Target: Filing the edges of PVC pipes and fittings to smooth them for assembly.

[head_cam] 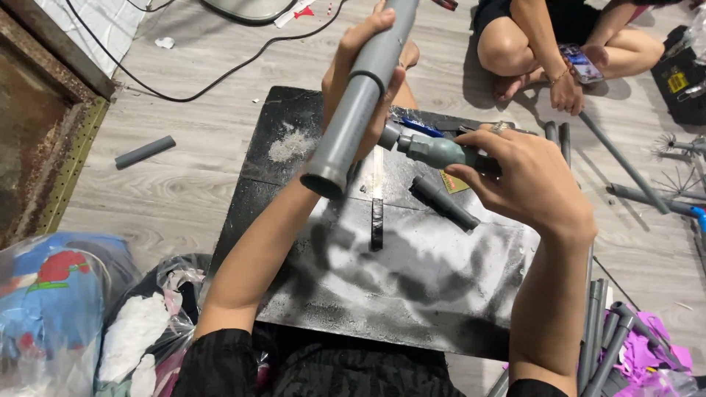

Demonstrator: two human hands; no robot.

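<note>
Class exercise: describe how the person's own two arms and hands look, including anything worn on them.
Both forearms are bare. Short black sleeves with a fine ribbed weave end near the elbows. The right hand wears a silver ring. The left hand shows no ring, watch or glove.

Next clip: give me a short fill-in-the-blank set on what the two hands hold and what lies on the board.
1. The left hand grips a thick grey ____.
2. The right hand holds a small grey tool whose tip points toward the ____ hand.
3. A short dark pipe piece lies on the ____ board.
4. Another person sits on the ____.

Missing words: pipe; left; black; floor
</note>
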